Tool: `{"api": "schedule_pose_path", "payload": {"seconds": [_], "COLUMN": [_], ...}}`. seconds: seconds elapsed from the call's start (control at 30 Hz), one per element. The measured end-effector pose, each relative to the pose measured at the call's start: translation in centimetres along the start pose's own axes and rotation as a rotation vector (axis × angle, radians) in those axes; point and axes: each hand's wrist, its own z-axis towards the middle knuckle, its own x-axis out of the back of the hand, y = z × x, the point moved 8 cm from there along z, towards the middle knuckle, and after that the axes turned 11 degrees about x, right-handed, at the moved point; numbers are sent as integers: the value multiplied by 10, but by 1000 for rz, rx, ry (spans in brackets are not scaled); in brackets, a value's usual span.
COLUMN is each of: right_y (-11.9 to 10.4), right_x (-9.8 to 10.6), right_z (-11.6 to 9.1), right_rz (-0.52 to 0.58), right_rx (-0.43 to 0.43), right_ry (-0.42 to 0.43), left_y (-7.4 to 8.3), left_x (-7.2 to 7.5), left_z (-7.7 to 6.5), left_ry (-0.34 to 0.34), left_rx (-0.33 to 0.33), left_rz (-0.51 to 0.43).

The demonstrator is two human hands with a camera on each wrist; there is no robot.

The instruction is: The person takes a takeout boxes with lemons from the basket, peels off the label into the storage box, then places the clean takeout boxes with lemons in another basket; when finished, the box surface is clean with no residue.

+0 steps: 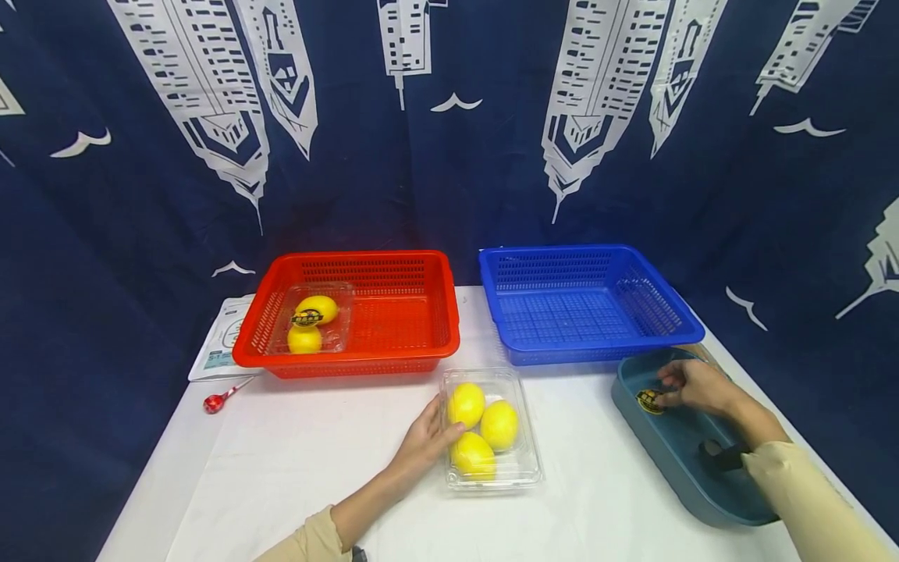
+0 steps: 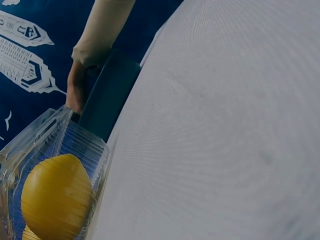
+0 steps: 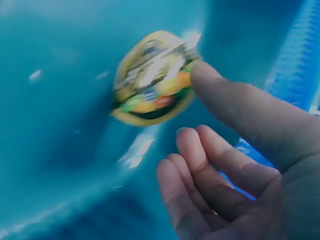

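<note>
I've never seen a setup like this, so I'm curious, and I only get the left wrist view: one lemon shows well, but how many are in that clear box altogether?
Observer: The head view shows three lemons in the clear box.
Operator: And what is close to the right hand, over at the teal bin?
Observer: An oval label with a yellow edge; it is a bit blurred in the right wrist view.
Operator: Are there any more lemons around?
Observer: Yes, two more show in a second clear box, which sits in the red basket.
</note>
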Motion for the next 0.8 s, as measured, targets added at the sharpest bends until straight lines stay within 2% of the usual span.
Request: {"api": "schedule_pose_path", "payload": {"seconds": [0.17,0.47,0.67,0.8], "right_y": [-22,-67,-104,-132], "right_x": [10,27,21,12], "right_z": [3,5,4,6], "right_rz": [40,-52,-56,-49], "right_rx": [40,69,21,41], "right_ry": [45,106,54,55], "left_y": [1,3,2,2], "left_x": [0,-1,-2,-2], "left_z": [0,0,0,0], "left_ry": [-5,-26,-28,-28], "left_rx": [-5,-11,-9,-15], "left_rz": [2,-17,-23,-25]}}
